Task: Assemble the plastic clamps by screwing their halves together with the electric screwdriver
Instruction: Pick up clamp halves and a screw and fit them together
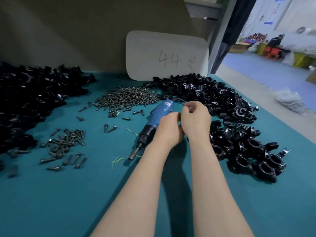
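Left hand (pixel 169 130) against right hand (pixel 195 118), partly hiding electric screwdriver (pixel 159 112), screws (pixel 126 96) behind

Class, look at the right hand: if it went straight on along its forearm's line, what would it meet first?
Probably the screwdriver's cord, just beyond the right hand; behind that, the clamp pile. Depth is unclear.

Bare left hand (pixel 169 130), bare right hand (pixel 195 120), both forearms (pixel 210 185) bare
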`<action>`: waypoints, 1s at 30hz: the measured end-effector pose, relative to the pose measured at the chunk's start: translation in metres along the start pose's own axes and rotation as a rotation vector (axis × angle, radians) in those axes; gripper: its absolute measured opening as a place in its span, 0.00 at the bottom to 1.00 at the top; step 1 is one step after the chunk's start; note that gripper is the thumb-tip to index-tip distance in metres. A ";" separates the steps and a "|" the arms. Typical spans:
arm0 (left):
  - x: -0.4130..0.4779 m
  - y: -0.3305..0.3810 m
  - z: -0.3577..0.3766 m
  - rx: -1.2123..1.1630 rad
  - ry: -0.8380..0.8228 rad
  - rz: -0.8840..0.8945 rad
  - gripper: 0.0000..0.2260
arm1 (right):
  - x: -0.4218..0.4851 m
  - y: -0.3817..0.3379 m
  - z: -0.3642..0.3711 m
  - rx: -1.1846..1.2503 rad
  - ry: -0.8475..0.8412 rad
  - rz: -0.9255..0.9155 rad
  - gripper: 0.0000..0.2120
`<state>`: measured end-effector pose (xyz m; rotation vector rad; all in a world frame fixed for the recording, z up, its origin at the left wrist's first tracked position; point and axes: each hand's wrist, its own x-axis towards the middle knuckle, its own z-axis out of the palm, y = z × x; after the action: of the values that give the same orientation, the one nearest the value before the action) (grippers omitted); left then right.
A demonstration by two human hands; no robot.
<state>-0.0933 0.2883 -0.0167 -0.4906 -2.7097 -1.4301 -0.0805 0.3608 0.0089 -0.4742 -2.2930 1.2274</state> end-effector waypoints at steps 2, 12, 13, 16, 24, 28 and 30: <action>-0.004 -0.005 -0.024 -0.202 0.222 -0.044 0.07 | -0.003 -0.013 0.015 0.061 -0.023 -0.035 0.09; -0.046 -0.082 -0.176 -0.608 1.164 -0.339 0.07 | -0.095 -0.108 0.154 -0.011 -0.734 -0.383 0.14; -0.052 -0.088 -0.186 -0.582 1.214 -0.346 0.07 | -0.104 -0.116 0.164 -0.047 -0.815 -0.429 0.16; -0.069 -0.102 -0.209 -0.570 1.326 -0.357 0.08 | -0.124 -0.135 0.183 -0.144 -0.965 -0.577 0.17; -0.081 -0.124 -0.217 -0.522 1.415 -0.368 0.10 | -0.138 -0.138 0.211 -0.339 -0.997 -0.733 0.04; -0.074 -0.119 -0.211 -0.552 1.379 -0.361 0.07 | -0.132 -0.124 0.207 -0.012 -0.770 -0.536 0.09; -0.067 -0.115 -0.205 -0.499 1.298 -0.389 0.06 | -0.114 -0.121 0.192 0.222 -0.638 -0.334 0.07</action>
<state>-0.0868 0.0445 -0.0028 0.7686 -1.4235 -1.6144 -0.1054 0.1085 -0.0100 0.4309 -2.5374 1.5852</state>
